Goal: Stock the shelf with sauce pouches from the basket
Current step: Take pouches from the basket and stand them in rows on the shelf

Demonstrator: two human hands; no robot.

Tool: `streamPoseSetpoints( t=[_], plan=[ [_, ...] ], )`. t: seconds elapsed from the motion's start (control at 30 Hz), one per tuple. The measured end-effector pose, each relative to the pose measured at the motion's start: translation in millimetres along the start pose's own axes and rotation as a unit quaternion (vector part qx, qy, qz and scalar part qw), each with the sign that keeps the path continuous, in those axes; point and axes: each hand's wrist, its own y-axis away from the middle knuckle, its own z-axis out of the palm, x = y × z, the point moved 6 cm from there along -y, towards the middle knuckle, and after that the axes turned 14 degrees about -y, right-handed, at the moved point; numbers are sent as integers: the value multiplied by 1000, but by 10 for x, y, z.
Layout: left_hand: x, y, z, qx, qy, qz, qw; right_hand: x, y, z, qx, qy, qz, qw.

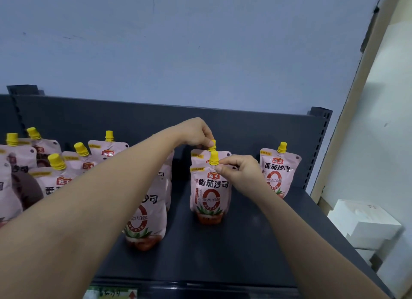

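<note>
Pale blue wall (178, 42) behind dark shelf (223, 243); two pink pouches upright mid-shelf, left grip (196, 132) pinching rear pouch's yellow cap (212, 144), right grip (239, 170) pinching front pouch (210, 191) just below its cap.

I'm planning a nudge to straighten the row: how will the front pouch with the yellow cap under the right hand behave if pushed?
The front pouch is probably soft-walled, so a push up high would likely bend it. It stands on a narrow base, so it may tip rather than slide. The right hand pinches near its yellow cap, seemingly the stiffest handle.
</note>
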Motion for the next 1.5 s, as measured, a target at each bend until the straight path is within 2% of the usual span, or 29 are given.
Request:
streamPoseSetpoints(
  t=[0.57,0.77,0.87,1.0,1.1,1.2,1.5],
  plan=[
    [-21,-7,16,8,-6,13,1000,1,-40,1,32,13,-22,999],
    [-4,19,14,8,-17,11,1000,0,-4,3,17,22,-8,1000],
    [29,77,-2,13,-37,7,999,-28,42,12,12,61,-7,998],
    [100,228,-84,30,-116,2,993,-138,87,41,8,176,-12,984],
    [168,413,-214,54,-167,-3,985,-330,117,37,40,253,-57,965],
    [226,694,-388,79,-215,-18,973,-616,198,93,61,270,-132,952],
    [79,1989,-845,143,-344,-150,916,-1205,618,785,-76,234,-227,942]
  ],
)
